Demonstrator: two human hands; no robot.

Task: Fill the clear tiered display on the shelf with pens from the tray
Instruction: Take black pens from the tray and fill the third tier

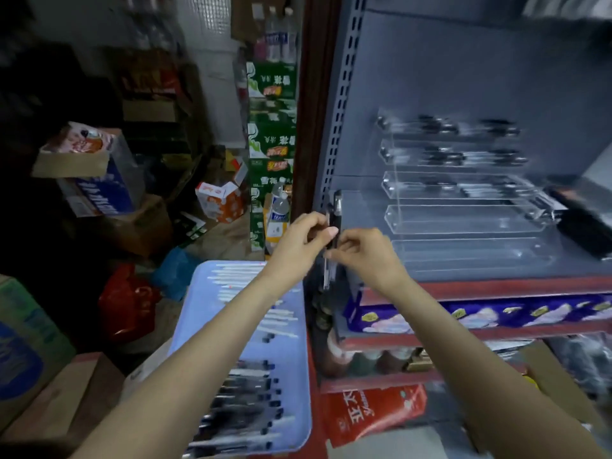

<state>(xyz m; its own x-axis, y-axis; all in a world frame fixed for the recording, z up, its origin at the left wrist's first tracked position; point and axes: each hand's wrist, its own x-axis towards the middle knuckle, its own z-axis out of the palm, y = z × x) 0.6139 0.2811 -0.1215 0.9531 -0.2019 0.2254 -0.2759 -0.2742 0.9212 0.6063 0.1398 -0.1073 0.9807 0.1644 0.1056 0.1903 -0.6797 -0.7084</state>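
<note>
Your forearms reached forward over a light blue tray (299, 376) that sat low in front of you, beside the shelving. Black-capped pens (245, 392) lay in rows across its near half, and pale, white-looking pens (241, 276) lay across its far half.

Just above the tray's far edge, your two hands met around a small bunch of pens (332, 226) held upright, black ends up and clear ends down. Your left hand (303, 241) gripped the bunch from the left, its fingers curled around the barrels near the middle. Your right hand (367, 256) pinched the same bunch from the right with curled fingers, the thumb pressed against it lower down. The exact number of pens in the bunch could not be told through the blur.

Beyond your hands, the clear tiered display (463, 193) stood on the grey shelf (579, 260), to the right of the bunch and apart from it. Its top three tiers held dark pens lying lengthwise; the two lowest tiers looked clear.

To the left, cardboard boxes (89, 173) and green cartons (271, 127) were stacked on the floor.
</note>
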